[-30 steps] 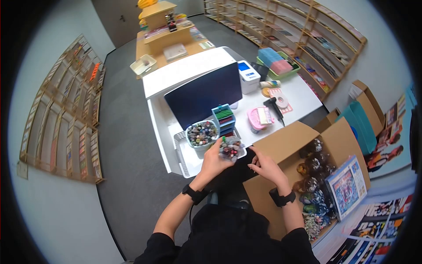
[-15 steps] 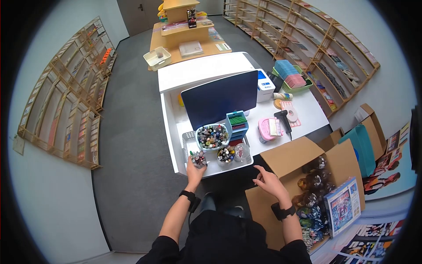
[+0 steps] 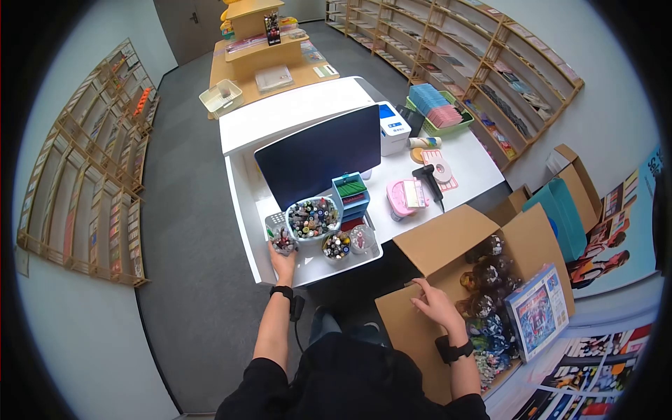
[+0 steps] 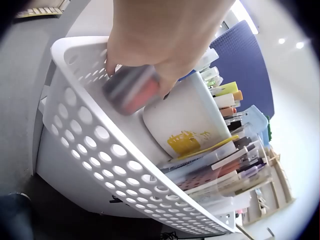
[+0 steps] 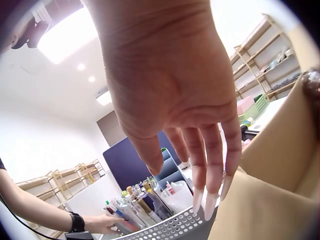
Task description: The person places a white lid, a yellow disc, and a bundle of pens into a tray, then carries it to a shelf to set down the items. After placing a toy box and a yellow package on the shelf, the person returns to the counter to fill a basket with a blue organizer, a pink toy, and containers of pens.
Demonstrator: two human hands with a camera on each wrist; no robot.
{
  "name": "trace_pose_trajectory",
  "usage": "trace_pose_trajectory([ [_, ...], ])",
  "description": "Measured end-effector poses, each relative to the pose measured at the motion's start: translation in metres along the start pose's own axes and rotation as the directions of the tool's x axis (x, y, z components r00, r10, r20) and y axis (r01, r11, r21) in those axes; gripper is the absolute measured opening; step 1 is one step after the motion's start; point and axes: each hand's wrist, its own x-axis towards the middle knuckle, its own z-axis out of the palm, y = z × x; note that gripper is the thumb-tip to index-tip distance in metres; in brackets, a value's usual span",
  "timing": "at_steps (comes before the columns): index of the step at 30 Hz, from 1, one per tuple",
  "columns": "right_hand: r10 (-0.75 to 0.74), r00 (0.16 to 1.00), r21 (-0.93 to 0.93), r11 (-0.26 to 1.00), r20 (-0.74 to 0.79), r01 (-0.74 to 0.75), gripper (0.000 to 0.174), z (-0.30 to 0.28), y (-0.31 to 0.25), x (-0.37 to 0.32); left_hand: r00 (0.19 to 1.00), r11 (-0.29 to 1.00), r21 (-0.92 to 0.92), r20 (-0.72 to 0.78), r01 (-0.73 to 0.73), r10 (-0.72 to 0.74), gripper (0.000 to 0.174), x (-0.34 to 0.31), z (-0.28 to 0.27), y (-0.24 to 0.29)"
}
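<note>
My left hand point(image 3: 283, 266) grips a clear cup of pens point(image 3: 282, 242) at the left end of the white perforated basket point(image 4: 67, 107). In the left wrist view the cup is blurred, inside the basket wall and beside a pale tub point(image 4: 175, 117) packed with pens. A second cup of pens point(image 3: 337, 246) and a clear round container point(image 3: 362, 239) stand to the right of that tub. My right hand point(image 3: 437, 305) holds nothing; its fingers point(image 5: 214, 152) hang loosely over the near flap of a cardboard box point(image 3: 437, 241).
A monitor point(image 3: 322, 154) stands behind the basket, with a blue drawer organizer point(image 3: 353, 203) beside it. Farther right on the desk are a pink container point(image 3: 400, 199), a black handheld scanner point(image 3: 430, 183) and a tape roll point(image 3: 439, 170). The box holds several dark bundles point(image 3: 483, 280).
My left hand has carried the cup of pens leftward, from in front of the tub down into the basket's left end. The right hand stays near the box flap.
</note>
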Motion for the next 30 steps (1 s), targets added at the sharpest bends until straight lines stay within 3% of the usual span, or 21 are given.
trace_pose_trajectory([
  [10,-0.009,0.999,0.053,0.999,-0.035,0.011,0.046,-0.007,0.014,-0.012,1.000,0.989,0.149,-0.019,-0.006,0.009,0.090,-0.024,-0.014,0.043],
  [12,0.022,0.997,0.077,0.997,-0.072,-0.017,0.044,-0.016,0.020,-0.018,0.983,0.972,0.176,-0.071,-0.152,0.167,0.091,-0.031,-0.018,0.061],
  [13,0.040,0.995,0.090,0.995,-0.093,-0.032,0.044,-0.021,0.024,-0.022,0.981,0.967,0.181,-0.028,-0.182,0.190,0.091,-0.034,-0.021,0.077],
  [15,0.078,0.988,0.080,0.994,-0.130,-0.068,0.040,-0.034,0.031,-0.035,0.914,0.899,0.190,-0.025,-0.394,0.406,0.087,-0.042,-0.030,0.108],
  [17,0.073,0.974,0.067,0.996,-0.213,-0.060,0.039,-0.039,0.052,-0.047,0.855,0.841,0.170,0.017,-0.513,0.518,0.083,-0.049,-0.031,0.151],
  [18,0.109,0.966,0.089,0.992,-0.236,-0.090,0.039,-0.041,0.063,-0.054,0.858,0.858,-0.010,-0.003,-0.513,0.513,0.075,-0.055,-0.025,0.171],
  [19,0.111,0.956,0.078,0.993,-0.272,-0.093,0.039,-0.044,0.074,-0.062,0.849,0.850,-0.027,0.032,-0.527,0.527,0.075,-0.061,-0.020,0.194],
  [21,0.136,0.936,0.079,0.990,-0.324,-0.117,0.038,-0.049,0.089,-0.080,0.637,0.626,0.115,0.158,-0.771,0.755,0.068,-0.075,-0.011,0.238],
  [22,0.186,0.918,0.110,0.981,-0.351,-0.157,0.038,-0.053,0.093,-0.090,0.556,0.564,0.013,0.186,-0.826,0.810,0.060,-0.083,0.003,0.255],
  [24,0.279,0.875,0.184,0.957,-0.395,-0.222,0.037,-0.058,0.100,-0.109,0.449,0.531,-0.192,0.346,-0.825,0.824,0.043,-0.113,0.033,0.278],
  [26,0.350,0.839,0.247,0.932,-0.417,-0.266,0.036,-0.060,0.107,-0.130,0.266,0.544,-0.400,0.569,-0.738,0.778,0.035,-0.146,0.069,0.292],
  [27,0.400,0.813,0.294,0.909,-0.424,-0.294,0.036,-0.060,0.111,-0.141,0.149,0.576,-0.461,0.679,-0.675,0.719,0.032,-0.168,0.086,0.300],
  [29,0.419,0.783,0.299,0.903,-0.459,-0.309,0.034,-0.052,0.127,-0.163,-0.181,0.575,-0.554,0.796,-0.603,0.577,0.030,-0.214,0.121,0.312],
  [30,0.436,0.758,0.336,0.893,-0.484,-0.300,0.035,-0.050,0.129,-0.173,-0.359,0.477,-0.619,0.769,-0.624,0.528,0.029,-0.235,0.138,0.308],
])
